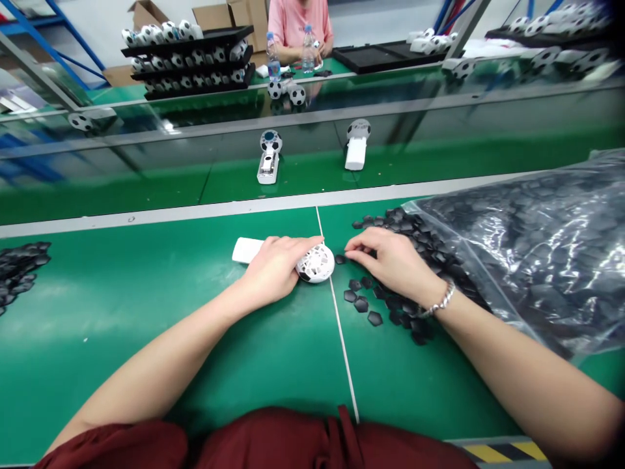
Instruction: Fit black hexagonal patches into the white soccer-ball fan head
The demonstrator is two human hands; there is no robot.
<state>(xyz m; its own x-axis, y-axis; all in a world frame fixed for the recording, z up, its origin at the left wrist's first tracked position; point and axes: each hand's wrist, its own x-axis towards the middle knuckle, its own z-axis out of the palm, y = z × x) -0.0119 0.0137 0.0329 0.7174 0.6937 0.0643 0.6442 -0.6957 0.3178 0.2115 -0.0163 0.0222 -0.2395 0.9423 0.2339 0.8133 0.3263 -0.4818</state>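
Note:
My left hand [273, 267] lies over a white handheld fan [315, 264] on the green table, gripping it around the neck; its round perforated head pokes out to the right and its handle to the left. My right hand [388, 260] rests on a scatter of small black hexagon pieces [361, 303], fingertips pinched at one piece just right of the fan's head.
A clear plastic bag [537, 247] full of black pieces lies at the right. More black pieces [19, 267] sit at the left edge. Two fans [268, 156] lie on the conveyor belt beyond. Stacked black trays [190, 62] and a person in pink [297, 26] are at the far side.

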